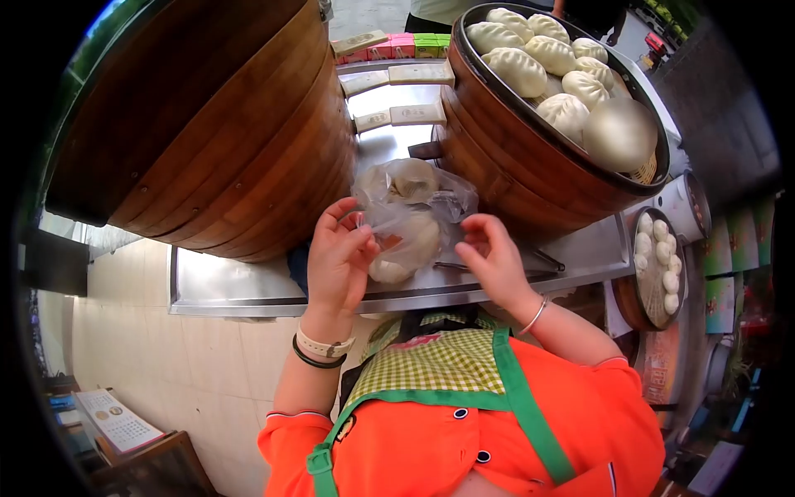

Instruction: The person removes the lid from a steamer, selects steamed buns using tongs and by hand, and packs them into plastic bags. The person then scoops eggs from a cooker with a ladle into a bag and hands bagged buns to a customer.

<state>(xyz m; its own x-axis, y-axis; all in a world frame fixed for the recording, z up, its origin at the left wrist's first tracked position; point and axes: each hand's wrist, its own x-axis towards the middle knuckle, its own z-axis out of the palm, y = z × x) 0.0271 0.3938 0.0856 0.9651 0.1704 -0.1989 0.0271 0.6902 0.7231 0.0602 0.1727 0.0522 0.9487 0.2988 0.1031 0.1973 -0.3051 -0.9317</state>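
Note:
Two clear plastic bags with pale buns inside sit on the metal counter between the steamers. My left hand (341, 258) pinches the left edge of the nearer plastic bag (411, 240) between thumb and fingers. On the bag's right side, my right hand (490, 255) has its fingers curled and thumb apart, close to the plastic; whether it touches the film is unclear. Just beyond lies the other bagged bun (411, 177). Black tongs (538, 269) rest on the counter, partly behind my right hand.
A tall wooden steamer stack (240, 141) stands at left. At right, another steamer (497, 178) holds several buns (546, 54). Small packets (402, 47) line the metal counter's (232, 282) far side. A smaller steamer (660, 273) with buns is at far right. A person (439, 10) stands beyond.

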